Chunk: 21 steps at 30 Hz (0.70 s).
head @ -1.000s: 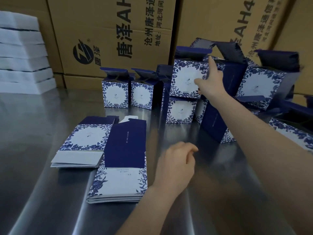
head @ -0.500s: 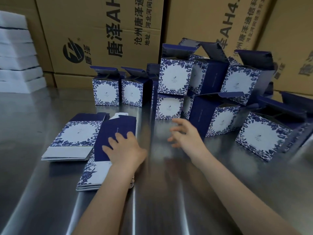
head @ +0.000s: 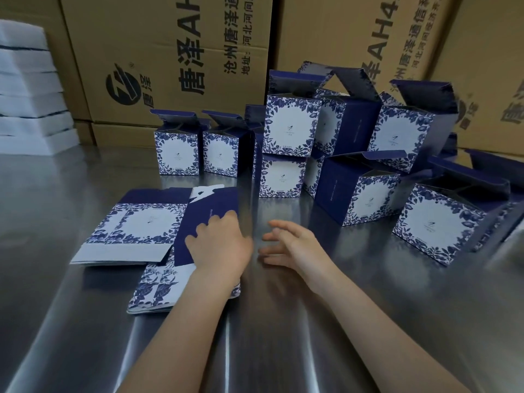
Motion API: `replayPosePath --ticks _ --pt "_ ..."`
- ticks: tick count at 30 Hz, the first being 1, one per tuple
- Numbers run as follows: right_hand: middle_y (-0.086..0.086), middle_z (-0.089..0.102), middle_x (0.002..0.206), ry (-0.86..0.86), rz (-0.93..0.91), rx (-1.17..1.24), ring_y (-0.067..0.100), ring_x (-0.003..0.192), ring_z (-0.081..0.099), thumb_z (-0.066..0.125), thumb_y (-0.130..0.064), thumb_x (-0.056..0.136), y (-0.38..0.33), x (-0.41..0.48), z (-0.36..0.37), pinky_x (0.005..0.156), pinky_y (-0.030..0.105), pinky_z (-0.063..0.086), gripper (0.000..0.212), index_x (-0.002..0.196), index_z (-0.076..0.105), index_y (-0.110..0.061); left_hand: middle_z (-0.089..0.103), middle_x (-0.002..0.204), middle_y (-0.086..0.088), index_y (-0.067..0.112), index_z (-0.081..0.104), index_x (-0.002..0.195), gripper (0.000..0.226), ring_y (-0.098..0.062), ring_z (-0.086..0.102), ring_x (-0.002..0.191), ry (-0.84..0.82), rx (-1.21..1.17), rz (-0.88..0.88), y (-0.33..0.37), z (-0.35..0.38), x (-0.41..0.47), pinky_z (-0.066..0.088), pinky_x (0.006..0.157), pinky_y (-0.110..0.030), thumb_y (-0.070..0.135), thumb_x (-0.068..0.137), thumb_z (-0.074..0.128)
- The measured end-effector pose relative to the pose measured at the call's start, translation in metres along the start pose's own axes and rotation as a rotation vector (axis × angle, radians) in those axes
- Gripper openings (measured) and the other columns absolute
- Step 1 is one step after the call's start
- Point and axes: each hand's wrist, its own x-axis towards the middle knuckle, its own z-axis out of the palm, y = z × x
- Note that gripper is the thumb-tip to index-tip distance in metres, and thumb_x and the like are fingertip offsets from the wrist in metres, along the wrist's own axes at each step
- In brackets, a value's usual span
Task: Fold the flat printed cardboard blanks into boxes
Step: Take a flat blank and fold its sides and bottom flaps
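Flat blanks are thin printed card with navy panels and white faces bordered in blue floral. The near stack lies on the brushed steel table. The left hand rests on its navy panel, fingers slightly apart. The right hand is just beside it over steel, fingers straight, apart, holding nothing. A second stack lies to the left. Folded boxes stand behind, lid flaps up, interiors dark. Brown corrugated cartons line the back.

The big brown cardboard carton at the back left carries a round black logo, large "唐泽" and "AH", then smaller "沧州唐泽通" and "地址:河北河间". The second brown carton beside it shows "AH4." and "唐泽通信科". The print on the blue-and-white folded boxes is too small to read.
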Motion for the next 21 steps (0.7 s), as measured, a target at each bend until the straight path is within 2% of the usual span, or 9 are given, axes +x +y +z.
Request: replayPosePath --ticks 2,4,7,8,11,14,17,19,21 --pt "0.013 0.067 0.110 -0.099 0.017 0.117 0.024 0.085 0.071 0.052 -0.023 0.101 0.001 0.000 0.000 0.075 0.037 0.060 0.019 0.117 0.060 -0.017 0.056 0.128 -0.007 0.021 0.047 0.127 0.037 -0.034 0.049 0.121 0.000 0.002 0.033 0.007 0.000 -0.005 0.037 0.092 -0.044 0.031 0.092 0.053" --pt "0.008 0.073 0.101 -0.177 0.042 0.207 0.021 0.086 0.072 0.049 -0.031 0.102 0.001 0.000 0.001 0.076 0.036 0.059 0.020 0.111 0.062 -0.019 0.054 0.129 -0.007 0.020 0.045 0.127 0.036 -0.033 0.049 0.121 0.006 0.011 0.069 0.014 0.001 -0.011 0.039 0.091 -0.044 0.030 0.093 0.052" --pt "0.016 0.068 0.114 -0.171 0.124 0.251 0.035 0.102 0.065 0.042 -0.040 0.102 0.002 0.002 0.003 0.076 0.030 0.055 0.037 0.116 0.066 -0.015 0.049 0.124 -0.008 0.016 0.040 0.120 0.031 -0.033 0.050 0.116 0.054 -0.024 0.130 0.027 0.006 -0.023 0.039 0.081 -0.042 0.028 0.093 0.051" --pt "0.015 0.067 0.111 -0.157 0.145 0.261 0.033 0.100 0.065 0.043 -0.041 0.102 0.002 0.001 0.003 0.075 0.029 0.053 0.039 0.115 0.067 -0.013 0.046 0.122 -0.007 0.016 0.039 0.118 0.030 -0.032 0.050 0.114 0.073 -0.048 0.151 0.031 0.007 -0.027 0.039 0.079 -0.041 0.028 0.093 0.050" --pt "0.001 0.068 0.076 -0.150 0.143 0.322 0.013 0.068 0.067 0.049 -0.023 0.100 0.005 0.004 -0.002 0.059 0.021 0.052 0.028 0.083 0.071 -0.020 0.042 0.119 -0.006 0.016 0.038 0.115 0.028 -0.030 0.050 0.110 0.099 -0.127 0.219 0.041 0.012 -0.037 0.042 0.076 -0.040 0.027 0.093 0.050" --pt "-0.002 0.066 0.063 -0.171 0.079 0.382 0.010 0.056 0.065 0.044 -0.001 0.095 0.009 0.008 -0.013 0.050 0.019 0.049 0.047 0.063 0.072 -0.022 0.042 0.113 -0.002 0.018 0.040 0.109 0.025 -0.027 0.050 0.105 0.115 -0.242 0.277 0.046 0.014 -0.041 0.045 0.075 -0.038 0.029 0.091 0.052" --pt "0.006 0.073 0.082 -0.143 0.022 0.450 0.019 0.072 0.070 0.041 0.000 0.094 0.004 0.006 -0.017 0.064 0.028 0.055 0.041 0.087 0.077 -0.017 0.044 0.110 0.002 0.022 0.043 0.107 0.022 -0.025 0.051 0.102 0.184 -0.389 0.291 0.044 0.010 -0.038 0.042 0.073 -0.036 0.034 0.091 0.053" --pt "0.014 0.072 0.109 -0.110 -0.001 0.489 0.029 0.092 0.069 0.041 -0.002 0.094 0.000 0.005 -0.019 0.081 0.039 0.055 0.037 0.117 0.068 -0.011 0.048 0.121 0.001 0.022 0.048 0.116 0.030 -0.025 0.050 0.110 0.262 -0.410 0.277 0.039 0.008 -0.032 0.043 0.085 -0.039 0.031 0.089 0.056" --pt "0.015 0.070 0.118 -0.101 -0.031 0.496 0.030 0.099 0.070 0.040 -0.003 0.096 -0.004 0.004 -0.024 0.080 0.040 0.057 0.037 0.125 0.062 -0.010 0.047 0.135 -0.003 0.020 0.049 0.125 0.042 -0.028 0.045 0.123 0.330 -0.389 0.235 0.032 0.007 -0.023 0.037 0.101 -0.043 0.027 0.086 0.060"
